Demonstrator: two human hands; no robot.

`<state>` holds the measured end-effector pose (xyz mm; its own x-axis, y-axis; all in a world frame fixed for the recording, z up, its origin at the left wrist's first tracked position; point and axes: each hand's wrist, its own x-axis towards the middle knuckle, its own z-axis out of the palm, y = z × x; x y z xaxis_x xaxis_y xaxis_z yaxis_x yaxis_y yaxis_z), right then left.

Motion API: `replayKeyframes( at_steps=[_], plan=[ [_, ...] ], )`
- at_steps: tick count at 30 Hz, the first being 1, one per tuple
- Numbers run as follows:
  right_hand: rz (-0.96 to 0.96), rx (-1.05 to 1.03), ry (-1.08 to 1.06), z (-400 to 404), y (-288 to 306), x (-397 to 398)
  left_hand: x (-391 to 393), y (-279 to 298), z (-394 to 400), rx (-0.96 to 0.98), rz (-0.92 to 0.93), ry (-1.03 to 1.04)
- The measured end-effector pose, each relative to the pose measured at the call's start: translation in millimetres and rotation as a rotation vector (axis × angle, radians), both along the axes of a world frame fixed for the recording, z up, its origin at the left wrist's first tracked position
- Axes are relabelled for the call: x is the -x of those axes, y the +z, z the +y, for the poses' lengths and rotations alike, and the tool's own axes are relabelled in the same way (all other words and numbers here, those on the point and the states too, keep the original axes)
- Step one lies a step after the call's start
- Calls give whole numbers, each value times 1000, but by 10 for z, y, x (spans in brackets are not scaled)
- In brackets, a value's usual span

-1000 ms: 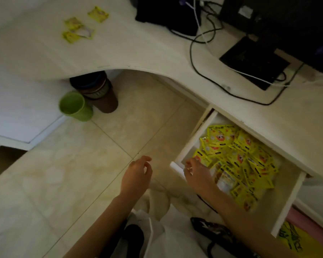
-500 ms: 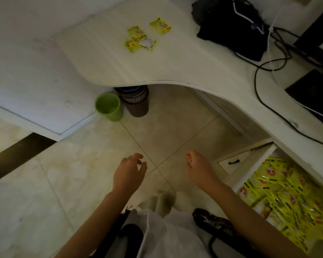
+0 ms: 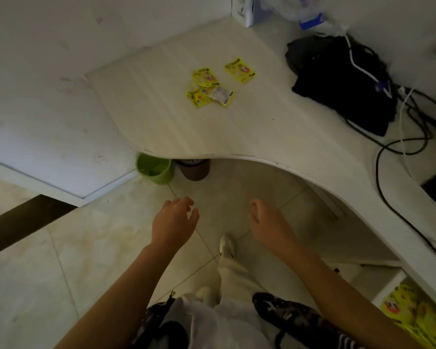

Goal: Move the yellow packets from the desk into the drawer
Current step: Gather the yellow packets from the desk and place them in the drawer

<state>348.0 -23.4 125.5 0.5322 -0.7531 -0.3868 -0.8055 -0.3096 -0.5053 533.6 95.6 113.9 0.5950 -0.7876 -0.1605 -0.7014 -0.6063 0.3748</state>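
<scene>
The left hand (image 3: 173, 222) and right hand (image 3: 268, 224) hung over the floor at the lower centre of the frame, each grip loosely curled and holding nothing. Four yellow packets (image 3: 213, 86) lay on the white table (image 3: 249, 132) in the upper centre, three touching in a small cluster and one just beside them to the upper right. The open drawer (image 3: 388, 290) showed at the lower right, with more packets (image 3: 413, 313) inside. A green cup (image 3: 155, 170) stood on the floor under the table's edge.

Pale curved desk (image 3: 237, 127) with yellow packets (image 3: 212, 84) (four or so), black bag (image 3: 342, 79), cables (image 3: 398, 147)
</scene>
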Motion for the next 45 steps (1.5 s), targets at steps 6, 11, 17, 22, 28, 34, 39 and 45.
replayKeyframes(
  at_steps=[6, 11, 17, 22, 28, 34, 39, 45],
  plan=[
    [-9, 7, 52, -813, 79, -473, -396, 45, -799, -6, 11, 51],
    [-31, 20, 91, -1381, 130, -827, -653, 39, -1258, 1, 46, 54],
    [-32, 15, 86, -1931, 171, -1208, -1096, 26, -1796, -19, 70, 26],
    [-11, 26, 49, -2392, 126, -1581, -1607, 28, -2339, -55, 71, -17],
    [31, 27, -13, -2886, 69, -2002, -2226, 35, -2999, -92, 83, -122],
    [66, 14, -45, -3317, -12, -2307, -2561, 81, -3721, -164, 131, -427],
    [79, 8, -21, -3711, -56, -2526, -2690, 20, -4233, -232, -15, -628],
    [118, 24, 1, -4133, -138, -2752, -2802, -143, -4471, -379, -138, -771]
  ],
)
